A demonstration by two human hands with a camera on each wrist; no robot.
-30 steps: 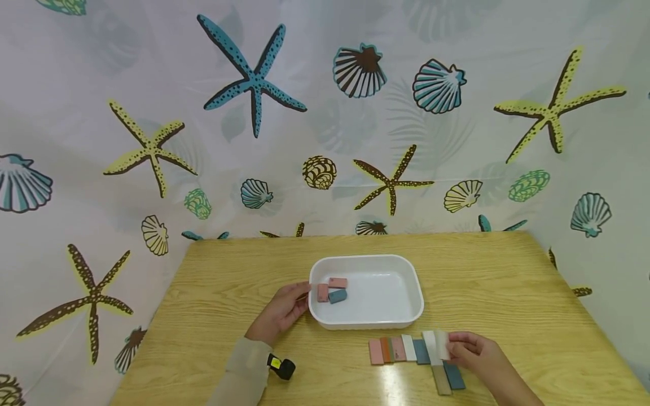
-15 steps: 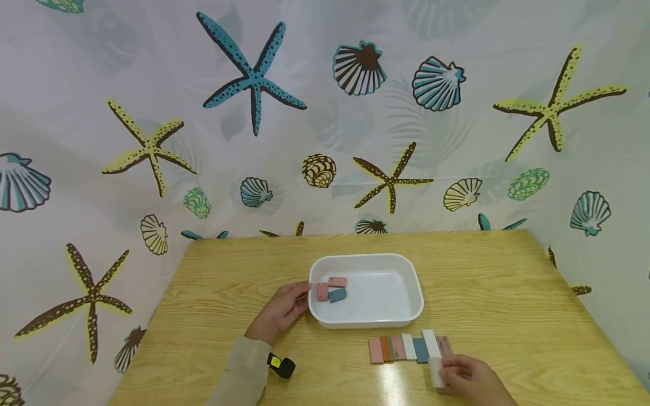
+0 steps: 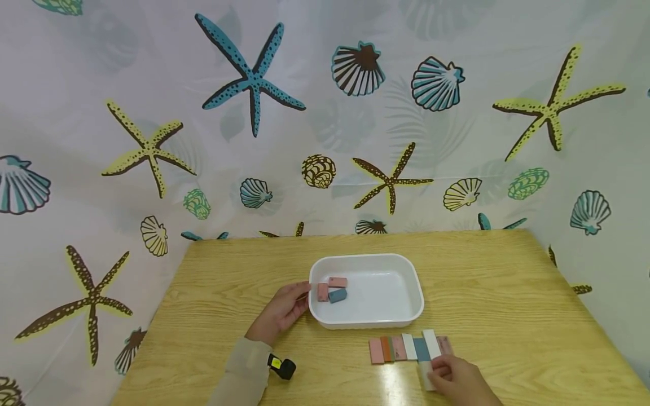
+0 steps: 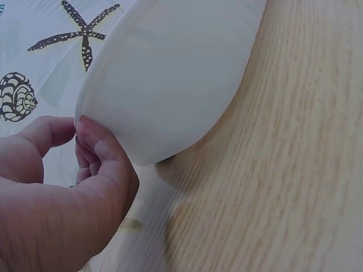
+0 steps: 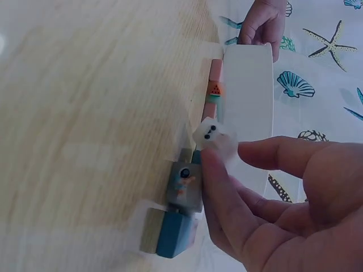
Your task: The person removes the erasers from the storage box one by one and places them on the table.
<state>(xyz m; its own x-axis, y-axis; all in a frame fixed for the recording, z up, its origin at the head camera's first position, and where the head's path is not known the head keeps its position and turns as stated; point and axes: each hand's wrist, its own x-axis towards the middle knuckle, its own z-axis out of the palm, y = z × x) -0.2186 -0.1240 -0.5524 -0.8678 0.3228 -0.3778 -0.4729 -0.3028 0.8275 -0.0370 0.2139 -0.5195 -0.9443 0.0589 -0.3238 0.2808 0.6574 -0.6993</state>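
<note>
1. A small white eraser (image 5: 214, 136) with a printed face is sitting pinched at the tips of the right hand (image 3: 459, 380), thumb and forefinger curling onto it, just at the near edge of the row of erasers (image 3: 406, 348) on the near right of the table (image 3: 228, 270).
2. The grip is looking shallow, fingertips only, so the eraser could be slipping out and knocking the row askew.
3. A grey eraser (image 5: 185, 187) and a blue one (image 5: 173, 233) are lying just beside those fingers; they could be getting nudged as the hand moves.
4. The left hand (image 3: 281, 310) is pinching the left rim of the white tray (image 3: 406, 270), finger and thumb closing on its edge; pressing down there could be tipping it.
5. Three erasers (image 3: 331, 289) are resting inside the tray's left end.
</note>
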